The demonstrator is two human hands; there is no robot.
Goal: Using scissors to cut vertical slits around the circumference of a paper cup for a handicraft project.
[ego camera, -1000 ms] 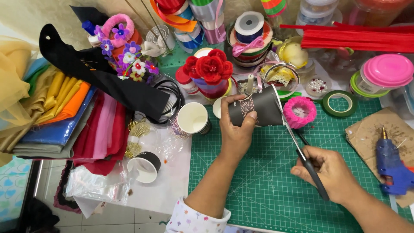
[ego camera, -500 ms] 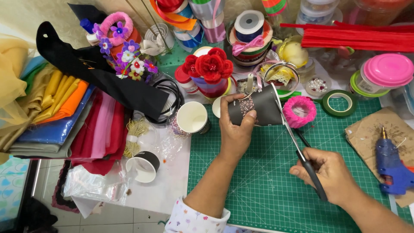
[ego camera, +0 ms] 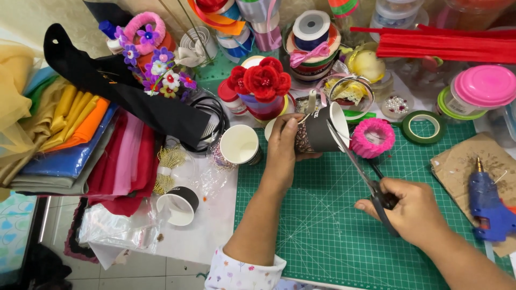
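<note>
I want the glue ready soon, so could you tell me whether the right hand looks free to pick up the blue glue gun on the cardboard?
Probably not at once: the right hand is gripping the black-handled scissors. The blue glue gun lies close beside it, with nothing between.

One camera only, worn on the person's head, looking steeply down and forward over the green cutting mat (ego camera: 322, 231) from its near edge. It sits close: forearms enter from the bottom, clutter fills the far edge.
</note>
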